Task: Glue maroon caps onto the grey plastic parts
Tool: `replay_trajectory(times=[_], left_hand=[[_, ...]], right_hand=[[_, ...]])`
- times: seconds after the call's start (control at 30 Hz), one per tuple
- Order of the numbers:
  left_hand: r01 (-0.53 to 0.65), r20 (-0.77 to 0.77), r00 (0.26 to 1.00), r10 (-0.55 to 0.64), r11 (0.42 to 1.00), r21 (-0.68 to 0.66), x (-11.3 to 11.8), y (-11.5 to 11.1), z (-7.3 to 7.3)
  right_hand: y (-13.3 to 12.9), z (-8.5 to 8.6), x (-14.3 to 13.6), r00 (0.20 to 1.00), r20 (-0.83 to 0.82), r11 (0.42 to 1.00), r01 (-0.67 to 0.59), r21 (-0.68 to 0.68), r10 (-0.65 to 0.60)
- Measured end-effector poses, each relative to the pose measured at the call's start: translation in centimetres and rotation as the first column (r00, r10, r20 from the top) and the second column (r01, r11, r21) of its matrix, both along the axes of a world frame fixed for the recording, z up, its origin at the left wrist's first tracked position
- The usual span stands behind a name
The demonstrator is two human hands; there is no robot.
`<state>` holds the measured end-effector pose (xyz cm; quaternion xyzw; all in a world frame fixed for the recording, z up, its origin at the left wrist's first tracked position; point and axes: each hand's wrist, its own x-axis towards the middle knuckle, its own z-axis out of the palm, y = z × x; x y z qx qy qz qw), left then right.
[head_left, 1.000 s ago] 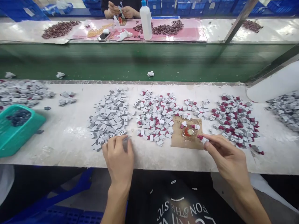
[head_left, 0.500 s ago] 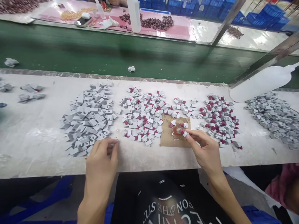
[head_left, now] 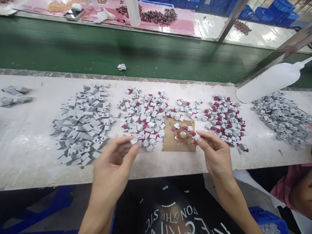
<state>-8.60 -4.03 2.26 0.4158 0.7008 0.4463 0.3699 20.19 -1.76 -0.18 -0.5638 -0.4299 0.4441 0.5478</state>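
Between thumb and fingers of my left hand [head_left: 114, 162] is a small grey plastic block [head_left: 134, 141], held above the table's front part. My right hand [head_left: 214, 152] pinches a grey-and-dark-red piece [head_left: 194, 134], its red end toward the cardboard. The brown cardboard square [head_left: 179, 146] carries a wet, reddish round spot [head_left: 182, 134] and a couple of grey-and-red pieces. Left of it spreads a pile of grey-and-red pieces [head_left: 148, 117]; farther left is a heap of plain grey blocks [head_left: 84, 123]. Another grey-and-red pile [head_left: 225, 120] is beyond my right hand.
A white squeeze bottle [head_left: 268, 83] leans over a grey parts heap [head_left: 282, 118] at the right. Behind the table runs a green conveyor belt [head_left: 85, 48] with one grey piece [head_left: 122, 67] on it. Another person's arm [head_left: 301, 195] shows at the right edge.
My left hand has moved right from beside the grey heap and now shows a grey block. My right hand has drawn the grey-and-red piece slightly back from the wet spot.
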Motion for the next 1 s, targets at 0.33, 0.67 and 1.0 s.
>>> replay_trajectory(times=[0.33,0.67,1.0], left_hand=[[0.414,0.557,0.679,-0.479,0.876,0.248,9.0,4.3,2.2],[0.425,0.588,0.653,-0.478,0.873,0.238,9.5,5.2,1.1],[0.544,0.4,0.718,-0.57,0.818,0.188,7.9,5.8,0.9]], right_hand=[[0.7,2.1,0.0,0.877,-0.458,0.974,-0.208,-0.09,0.145],[1.1,1.4,-0.2,0.919,-0.367,0.978,-0.192,-0.088,0.147],[1.7,2.4,0.5,0.955,-0.077,0.957,-0.29,-0.025,0.287]])
